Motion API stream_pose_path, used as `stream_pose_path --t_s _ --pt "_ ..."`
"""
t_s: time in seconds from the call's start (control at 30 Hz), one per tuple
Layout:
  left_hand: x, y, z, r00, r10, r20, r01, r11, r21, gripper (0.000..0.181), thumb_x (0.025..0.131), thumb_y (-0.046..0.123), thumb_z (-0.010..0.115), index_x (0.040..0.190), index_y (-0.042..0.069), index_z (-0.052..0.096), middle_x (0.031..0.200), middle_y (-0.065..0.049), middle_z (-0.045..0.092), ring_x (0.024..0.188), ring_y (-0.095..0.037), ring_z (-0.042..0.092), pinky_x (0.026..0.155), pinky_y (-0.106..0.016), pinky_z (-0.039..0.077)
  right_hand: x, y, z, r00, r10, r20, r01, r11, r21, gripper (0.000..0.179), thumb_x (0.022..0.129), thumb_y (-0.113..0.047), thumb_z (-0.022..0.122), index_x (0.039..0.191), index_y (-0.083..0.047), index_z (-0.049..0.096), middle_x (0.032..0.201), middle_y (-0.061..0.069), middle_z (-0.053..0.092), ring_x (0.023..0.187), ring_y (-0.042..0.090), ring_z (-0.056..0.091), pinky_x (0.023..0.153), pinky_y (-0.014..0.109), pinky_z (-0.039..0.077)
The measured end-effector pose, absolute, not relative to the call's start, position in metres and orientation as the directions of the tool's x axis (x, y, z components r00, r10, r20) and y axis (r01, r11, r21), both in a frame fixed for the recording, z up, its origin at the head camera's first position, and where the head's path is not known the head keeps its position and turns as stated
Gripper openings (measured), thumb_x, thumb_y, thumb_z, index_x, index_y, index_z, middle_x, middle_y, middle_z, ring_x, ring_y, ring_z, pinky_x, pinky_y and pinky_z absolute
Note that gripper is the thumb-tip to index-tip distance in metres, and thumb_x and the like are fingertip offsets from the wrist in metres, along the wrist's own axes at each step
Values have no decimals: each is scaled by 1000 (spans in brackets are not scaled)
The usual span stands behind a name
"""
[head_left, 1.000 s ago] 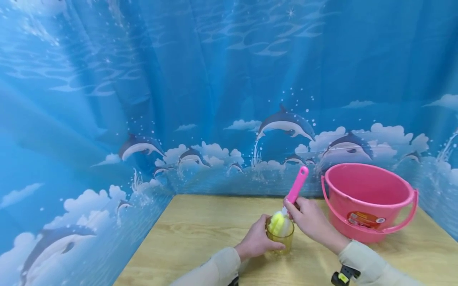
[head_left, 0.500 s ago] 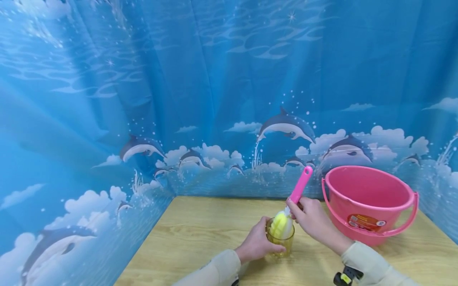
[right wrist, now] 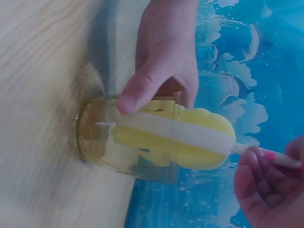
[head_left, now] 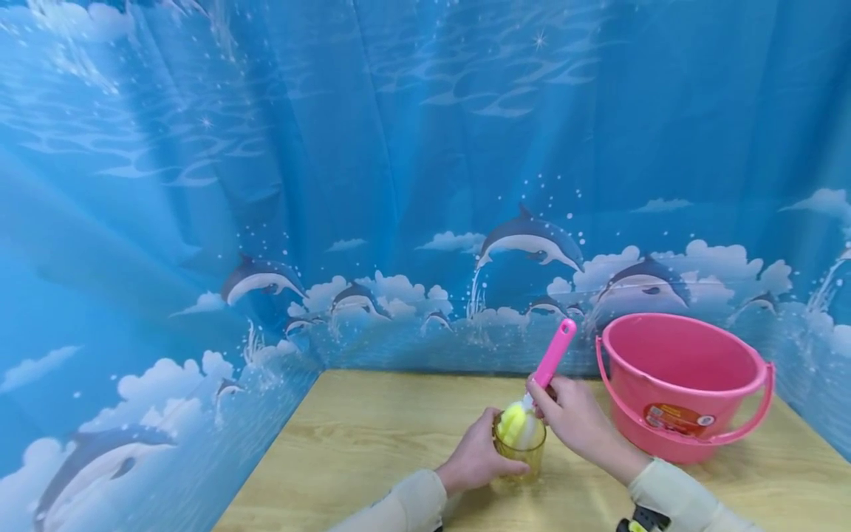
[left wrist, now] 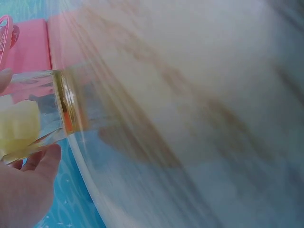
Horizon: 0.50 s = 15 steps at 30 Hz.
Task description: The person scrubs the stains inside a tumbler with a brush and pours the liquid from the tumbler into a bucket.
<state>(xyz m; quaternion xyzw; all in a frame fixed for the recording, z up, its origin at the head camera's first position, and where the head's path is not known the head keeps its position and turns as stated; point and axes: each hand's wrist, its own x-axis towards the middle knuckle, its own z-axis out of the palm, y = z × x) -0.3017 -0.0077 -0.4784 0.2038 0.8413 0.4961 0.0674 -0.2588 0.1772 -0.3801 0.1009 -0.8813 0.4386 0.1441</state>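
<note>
A cup brush with a pink handle and a yellow-and-white sponge head leans to the right in a clear amber glass. Around the glass's left side curl the fingers and thumb of my left hand, holding it upright on the table. My right hand pinches the brush low on its handle, by the white neck. In the right wrist view the sponge head is about half inside the glass, half above its rim. The left wrist view shows the glass base close to the tabletop.
A pink bucket with its handle hanging down stands on the wooden table, to the right of my right hand. A blue dolphin-print curtain rises along the table's back and left edges.
The brush swings slightly right, then back left, and its sponge head sits a little lower in the glass than half a second ago. My left hand keeps its hold on the glass.
</note>
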Motion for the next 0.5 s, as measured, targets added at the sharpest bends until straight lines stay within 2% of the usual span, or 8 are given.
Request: stream_pose_path --t_s 0.13,0.33,0.5 --pt "-300 -8 -478 -903 417 104 285 401 871 71 67 20 94 125 17 51 110 9 61 96 -4 59 84 -25 52 -260 177 -384 -943 -67 327 -302 590 -749 28 105 -27 54 92 -7 68 65 2 61 51 10 47 45 23 41" --pt "-299 -9 -479 -900 416 130 311 405 860 70 66 21 94 121 16 52 108 9 61 94 -3 59 84 -24 51 -259 179 -387 -957 -97 274 -276 598 -753 33 104 -33 55 82 -11 65 61 -1 57 48 7 41 44 22 36" --pt "-300 -9 -480 -899 420 123 308 409 859 70 67 23 94 123 17 52 108 9 61 94 -3 59 85 -24 51 -260 182 -380 -961 -90 262 -269 526 -807 34 104 -34 54 91 -6 68 65 4 58 52 8 42 46 22 37"
